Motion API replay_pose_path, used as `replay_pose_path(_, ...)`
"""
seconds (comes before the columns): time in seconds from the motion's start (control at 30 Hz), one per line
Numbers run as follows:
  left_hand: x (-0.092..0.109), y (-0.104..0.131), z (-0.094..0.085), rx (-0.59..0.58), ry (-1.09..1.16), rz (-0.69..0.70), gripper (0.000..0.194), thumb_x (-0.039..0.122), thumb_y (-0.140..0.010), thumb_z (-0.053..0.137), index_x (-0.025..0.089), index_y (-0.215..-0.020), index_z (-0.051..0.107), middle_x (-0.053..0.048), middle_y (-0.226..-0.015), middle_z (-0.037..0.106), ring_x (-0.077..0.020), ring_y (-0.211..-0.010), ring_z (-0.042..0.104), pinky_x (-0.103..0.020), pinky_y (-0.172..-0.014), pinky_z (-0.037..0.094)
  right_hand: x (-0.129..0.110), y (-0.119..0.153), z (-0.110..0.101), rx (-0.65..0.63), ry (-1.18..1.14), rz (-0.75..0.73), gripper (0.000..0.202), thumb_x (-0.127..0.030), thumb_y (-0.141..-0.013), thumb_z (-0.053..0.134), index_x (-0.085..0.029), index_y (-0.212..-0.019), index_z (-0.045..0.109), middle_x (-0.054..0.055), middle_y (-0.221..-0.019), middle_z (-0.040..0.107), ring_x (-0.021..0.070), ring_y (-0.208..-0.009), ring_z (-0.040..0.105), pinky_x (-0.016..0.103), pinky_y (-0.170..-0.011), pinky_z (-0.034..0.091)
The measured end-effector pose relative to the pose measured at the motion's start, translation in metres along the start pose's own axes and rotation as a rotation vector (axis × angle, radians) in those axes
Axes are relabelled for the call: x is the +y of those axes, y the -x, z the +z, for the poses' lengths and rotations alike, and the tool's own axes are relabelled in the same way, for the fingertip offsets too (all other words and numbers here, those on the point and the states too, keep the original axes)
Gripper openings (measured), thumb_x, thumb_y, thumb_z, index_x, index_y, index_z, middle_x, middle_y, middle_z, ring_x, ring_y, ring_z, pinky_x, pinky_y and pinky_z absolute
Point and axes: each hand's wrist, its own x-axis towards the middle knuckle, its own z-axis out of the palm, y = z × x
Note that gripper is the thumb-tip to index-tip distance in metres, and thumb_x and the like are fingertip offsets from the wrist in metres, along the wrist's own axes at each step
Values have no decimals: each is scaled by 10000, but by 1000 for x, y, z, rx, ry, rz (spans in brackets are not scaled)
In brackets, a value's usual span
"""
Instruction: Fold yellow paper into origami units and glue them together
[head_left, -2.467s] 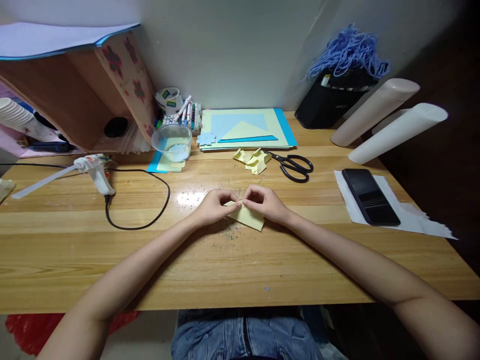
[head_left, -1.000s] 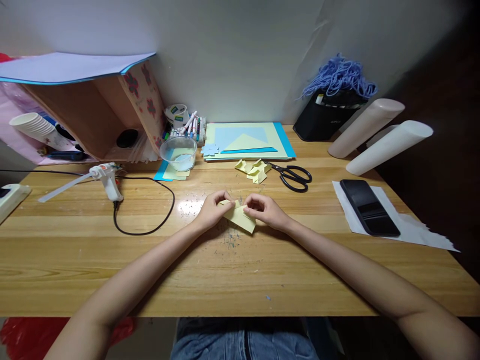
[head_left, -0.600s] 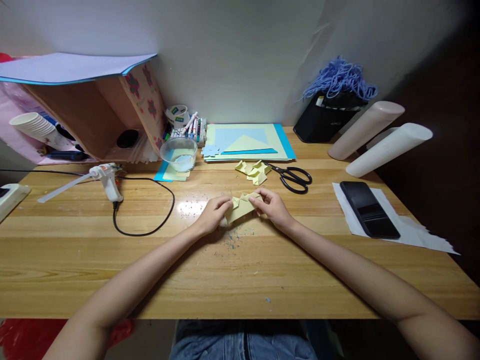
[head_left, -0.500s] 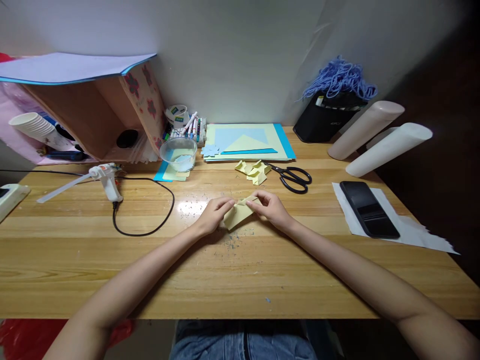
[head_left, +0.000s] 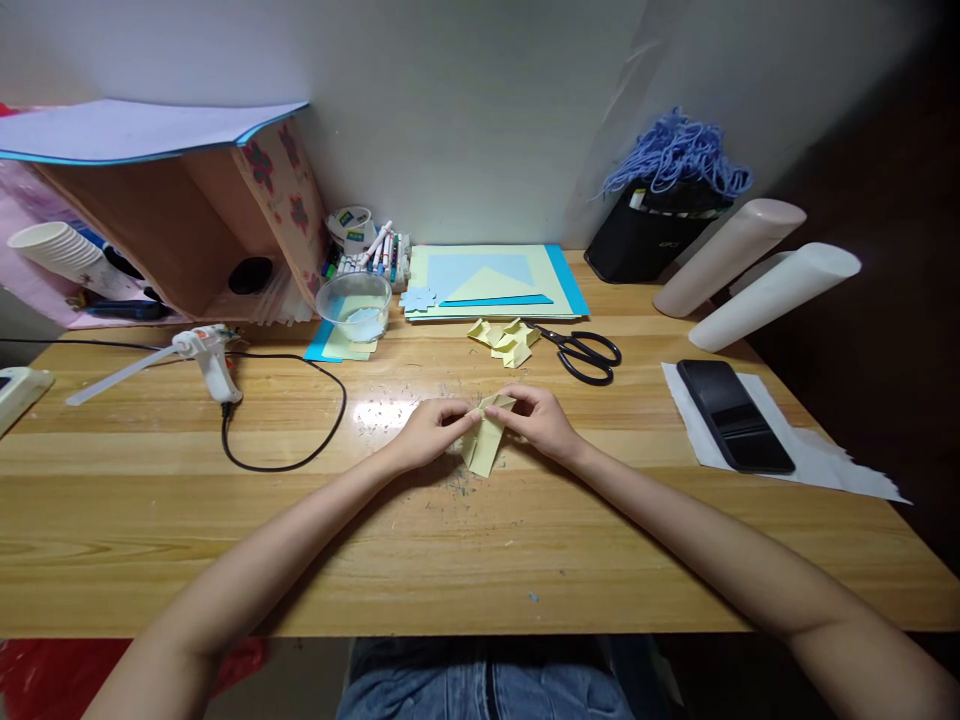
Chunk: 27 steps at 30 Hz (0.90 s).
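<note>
Over the middle of the wooden table (head_left: 315,550), a folded pale yellow paper (head_left: 487,445) is held between my two hands. My left hand (head_left: 435,432) pinches its left upper part between thumb and fingers. On the other side, my right hand (head_left: 544,422) grips the upper right part, thumb in front. The paper's lower end points toward me, and creases run across its top. Just beyond the hands lie several small folded yellow paper pieces (head_left: 514,345), touching the tip of black-handled scissors (head_left: 589,357).
A glue gun (head_left: 210,365) with a looping black cord stands left. Behind are a clear plastic bowl (head_left: 355,310), markers (head_left: 382,250) and stacked coloured paper (head_left: 480,275). A phone (head_left: 735,415) rests on white paper at right, near two paper rolls (head_left: 772,300). Paper scraps dot the table.
The yellow paper has turned from slanting to nearly upright, its lower end now toward me. Both hands have shifted slightly, their thumbs closer together at its upper part.
</note>
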Motion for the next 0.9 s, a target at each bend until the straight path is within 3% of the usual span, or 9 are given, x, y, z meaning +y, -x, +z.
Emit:
replay_pose_path(0.2, 0, 0, -1, 15, 129, -54, 375, 433, -794, 436, 144, -557, 462, 30, -550, 367, -90, -544, 343, -209, -510, 265, -5, 4, 0, 58, 211, -181, 201, -355, -763, 590, -171, -830, 632, 45, -782, 585, 159, -729, 533, 278, -642, 428)
replay_pose_path(0.33, -2, 0, -2, 13, 237, -79, 344, 411, -784, 468, 138, -576, 490, 29, -550, 374, -82, -529, 335, -208, -496, 263, -5, 7, 0, 53, 276, -272, 191, -277, -803, 546, -211, -951, 647, 53, -850, 593, 151, -729, 538, 269, -610, 432)
replay_pose_path(0.43, -2, 0, -3, 15, 268, -86, 321, 409, -775, 479, 132, -630, 547, 15, -569, 415, -89, -549, 360, -211, -506, 276, -2, 10, -1, 16, 350, -361, 265, -207, -820, 498, -263, -1043, 631, 47, -874, 571, 135, -695, 527, 251, -560, 425)
replay_pose_path(0.57, -3, -1, -5, 32, 296, -103, 318, 412, -763, 488, 130, -625, 537, 16, -570, 402, -93, -560, 362, -214, -521, 281, 1, 11, -4, -21, 504, -484, 366, -158, -818, 469, -307, -1131, 583, 48, -951, 541, 142, -759, 532, 279, -660, 457)
replay_pose_path(0.7, -5, -1, -5, 61, 350, -117, 310, 390, -757, 500, 138, -575, 495, 31, -549, 365, -83, -534, 333, -216, -510, 268, 1, 12, -4, -40, 623, -523, 406, -160, -825, 443, -316, -1188, 537, 52, -1006, 525, 127, -684, 505, 280, -639, 456)
replay_pose_path(0.9, -3, 1, -6, 97, 422, -95, 296, 373, -774, 494, 134, -602, 526, 21, -569, 429, -88, -557, 382, -212, -530, 302, 1, 12, -4, -41, 723, -546, 450, -142, -816, 435, -308, -1230, 494, 53, -1037, 505, 126, -681, 491, 271, -613, 435)
